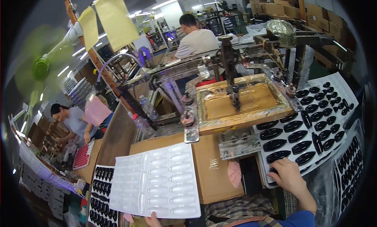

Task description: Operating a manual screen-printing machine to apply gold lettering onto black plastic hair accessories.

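A white molded plastic tray (pixel 172 164) with rows of shaped hollows lies at the left over cardboard, and my left hand (pixel 152 220) is closed on its near edge. At the right, my right hand (pixel 286 174) has its fingers curled in a pinch over a glossy black oval piece (pixel 273 170) at the near corner of a white sheet. Several more black oval pieces (pixel 297 136) sit in rows on that sheet (pixel 339 83). The fingers partly hide the piece between them.
A framed screen-printing press (pixel 239 101) with brown ink stands ahead. More black pieces (pixel 104 191) lie at far left, others (pixel 349 176) at far right. Plastic bottles (pixel 146 107) stand left of the press. One person (pixel 196 38) sits beyond; another (pixel 76 121) works at left near a fan (pixel 41 68).
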